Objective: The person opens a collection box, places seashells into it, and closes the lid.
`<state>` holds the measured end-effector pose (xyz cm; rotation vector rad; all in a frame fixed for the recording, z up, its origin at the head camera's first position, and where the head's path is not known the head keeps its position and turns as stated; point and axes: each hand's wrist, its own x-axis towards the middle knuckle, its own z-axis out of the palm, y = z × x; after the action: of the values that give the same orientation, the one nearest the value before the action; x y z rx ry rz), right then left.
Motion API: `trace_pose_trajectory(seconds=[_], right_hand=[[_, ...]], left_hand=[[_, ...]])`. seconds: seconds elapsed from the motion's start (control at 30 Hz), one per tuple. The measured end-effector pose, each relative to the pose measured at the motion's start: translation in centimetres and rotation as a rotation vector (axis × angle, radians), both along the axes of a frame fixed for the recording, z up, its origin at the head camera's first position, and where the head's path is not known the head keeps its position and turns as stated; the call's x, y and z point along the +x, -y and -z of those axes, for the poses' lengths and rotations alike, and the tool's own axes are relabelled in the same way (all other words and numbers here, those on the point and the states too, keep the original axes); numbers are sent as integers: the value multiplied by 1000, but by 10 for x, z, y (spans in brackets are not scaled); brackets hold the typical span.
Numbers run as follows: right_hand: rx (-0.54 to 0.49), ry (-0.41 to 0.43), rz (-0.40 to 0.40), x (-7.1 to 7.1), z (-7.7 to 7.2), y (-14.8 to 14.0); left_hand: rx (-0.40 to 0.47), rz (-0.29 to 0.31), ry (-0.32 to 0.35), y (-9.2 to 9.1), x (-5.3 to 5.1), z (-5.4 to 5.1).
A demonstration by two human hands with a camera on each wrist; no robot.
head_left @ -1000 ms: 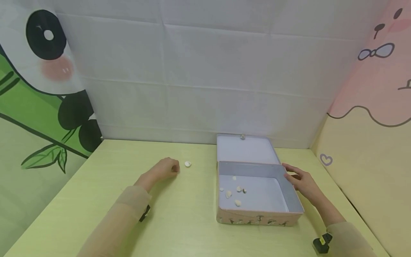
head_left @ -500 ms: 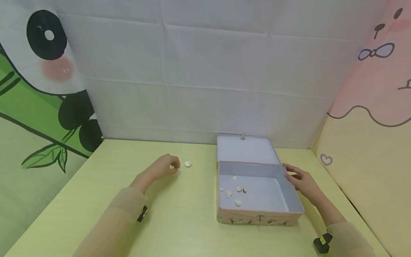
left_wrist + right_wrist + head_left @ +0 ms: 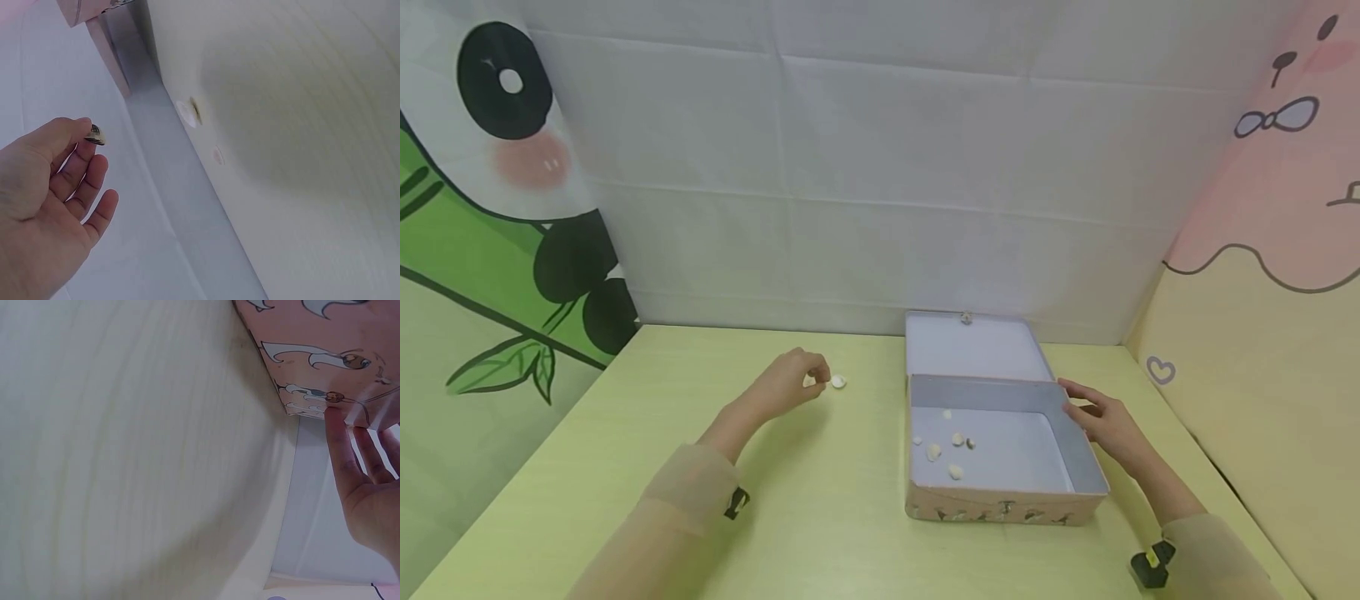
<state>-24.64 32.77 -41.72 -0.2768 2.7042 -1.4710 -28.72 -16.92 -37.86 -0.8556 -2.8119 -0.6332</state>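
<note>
My left hand (image 3: 786,383) is raised over the table, and in the left wrist view a small dark-and-pale shell (image 3: 95,135) is pinched between thumb and fingertip of that hand (image 3: 56,200). Beside its fingertips in the head view lies a white shell (image 3: 838,382). The left wrist view shows a white shell (image 3: 187,113) and a smaller pale one (image 3: 217,155) on the table. My right hand (image 3: 1112,429) rests its extended fingers against the right side of an open-lidded tin box (image 3: 1000,507); the right wrist view shows these fingers touching its pink patterned wall (image 3: 331,356).
Several small shells, one of them (image 3: 956,472), are scattered over the left half of the box floor. The raised lid (image 3: 973,348) leans back toward the white cloth wall (image 3: 880,167). A printed yellow and pink wall (image 3: 1270,358) borders the table (image 3: 820,533) on the right.
My left hand has lifted and shifted slightly right, closer to the white shell, and a pale piece now shows by its fingers. The right hand stays at the box.
</note>
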Motion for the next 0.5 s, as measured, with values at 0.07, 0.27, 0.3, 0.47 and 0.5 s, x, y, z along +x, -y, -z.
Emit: trace_pose_trajectory(seconds=[0.07, 0.27, 0.3, 0.47, 0.5], right_hand=[[0, 0, -1, 0, 0, 0], [3, -4, -2, -1, 2, -1], [4, -4, -2, -1, 2, -1], [2, -4, -2, 0, 1, -1], [0, -4, -3, 0, 0, 0]], left_hand=[[5, -4, -18, -5, 4, -5], [29, -25, -47, -22, 18, -20], [31, -29, -50, -25, 20, -21], [52, -23, -95, -37, 30, -27], [60, -19, -109, -39, 31, -28]])
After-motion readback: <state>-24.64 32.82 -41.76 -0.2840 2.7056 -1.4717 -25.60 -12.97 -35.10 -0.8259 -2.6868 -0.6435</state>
